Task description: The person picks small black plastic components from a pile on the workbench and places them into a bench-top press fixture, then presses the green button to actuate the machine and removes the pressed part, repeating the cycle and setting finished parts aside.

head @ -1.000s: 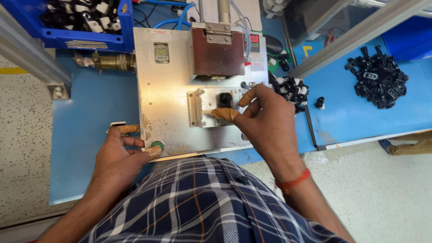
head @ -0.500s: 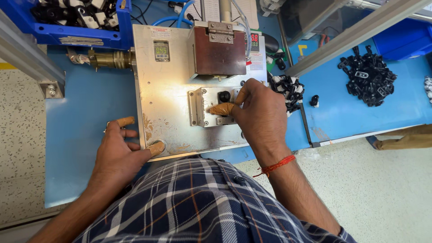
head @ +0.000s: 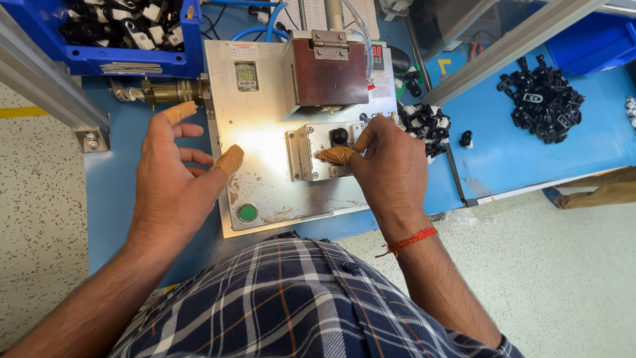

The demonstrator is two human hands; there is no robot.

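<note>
R hand [head: 387, 166] pinches, fingertips together, at small black plastic part [head: 340, 136] on grey metal fixture block [head: 311, 152], brown hinged press box [head: 329, 71] just above; L hand [head: 173, 174] spread open nr round green button [head: 247, 213].

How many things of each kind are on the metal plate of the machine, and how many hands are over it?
Green round button: 1
Small display: 1
Brown hinged block: 1
Small fixture with black part: 1
Left hand: 1
Right hand: 1
Total: 6
</note>
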